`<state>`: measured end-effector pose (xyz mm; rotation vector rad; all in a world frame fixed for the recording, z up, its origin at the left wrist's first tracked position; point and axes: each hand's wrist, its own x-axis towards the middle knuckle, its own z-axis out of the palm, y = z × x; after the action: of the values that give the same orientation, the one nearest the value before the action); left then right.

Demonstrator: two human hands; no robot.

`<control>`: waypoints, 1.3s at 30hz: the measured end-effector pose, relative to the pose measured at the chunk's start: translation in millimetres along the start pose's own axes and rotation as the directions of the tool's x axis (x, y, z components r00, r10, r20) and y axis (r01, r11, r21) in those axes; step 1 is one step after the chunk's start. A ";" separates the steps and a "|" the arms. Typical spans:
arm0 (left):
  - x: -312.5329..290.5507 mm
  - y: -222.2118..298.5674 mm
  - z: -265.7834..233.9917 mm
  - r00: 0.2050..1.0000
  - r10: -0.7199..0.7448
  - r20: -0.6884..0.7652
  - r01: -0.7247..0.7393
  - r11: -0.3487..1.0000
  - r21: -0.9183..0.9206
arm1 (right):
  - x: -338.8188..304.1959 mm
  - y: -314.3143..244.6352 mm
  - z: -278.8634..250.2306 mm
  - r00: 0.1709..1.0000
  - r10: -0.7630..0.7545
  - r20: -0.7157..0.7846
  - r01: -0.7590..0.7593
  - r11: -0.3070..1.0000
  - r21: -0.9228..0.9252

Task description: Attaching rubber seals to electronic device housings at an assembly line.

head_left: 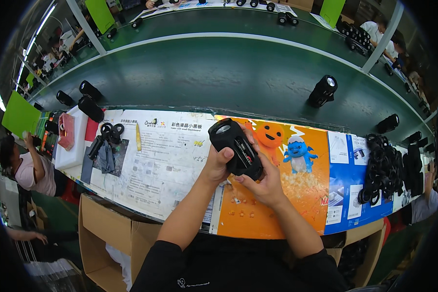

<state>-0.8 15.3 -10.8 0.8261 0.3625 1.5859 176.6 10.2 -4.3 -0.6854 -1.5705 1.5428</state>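
Observation:
Both of my hands hold a black, barrel-shaped portable speaker (pixel 238 155) over the worktable. A long recess in its side faces me, with small red and metallic parts showing inside. My left hand (pixel 217 165) closes round its left side, the thumb pressing near the recess. Round the right side and lower end wraps my right hand (pixel 267 181), its thumb at the bottom edge; some fingers are hidden behind the body. Beneath lies an orange printed sheet (pixel 297 214) with cartoon figures.
A pile of black ring-shaped parts (pixel 382 168) lies at the right. Black speakers (pixel 323 91) stand on the green conveyor (pixel 204 73). At the left are black scissors (pixel 113 132), a yellow tool (pixel 138 137) and a white foam block (pixel 74 146). A cardboard box (pixel 104 243) stands below.

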 end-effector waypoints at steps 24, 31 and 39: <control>-1.3 -6.7 -27.9 0.991 -0.112 -0.075 0.106 0.992 -0.071 | 8.8 -10.8 -22.8 0.997 -0.055 0.050 0.074 0.816 -0.573; 5.0 -11.8 -11.8 0.992 -0.100 -0.072 0.103 0.994 0.039 | -28.8 -43.9 -161.1 0.854 -0.466 -0.232 0.015 0.467 -0.884; 3.5 -11.4 -6.5 0.992 -0.122 -0.039 0.128 0.954 0.271 | -80.0 -87.0 -400.7 0.670 -0.582 -0.460 -0.593 -0.048 -0.804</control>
<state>3.0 22.4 -21.6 0.9763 0.6481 1.4460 567.9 151.1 36.2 -1.8679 -1.6732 -0.5843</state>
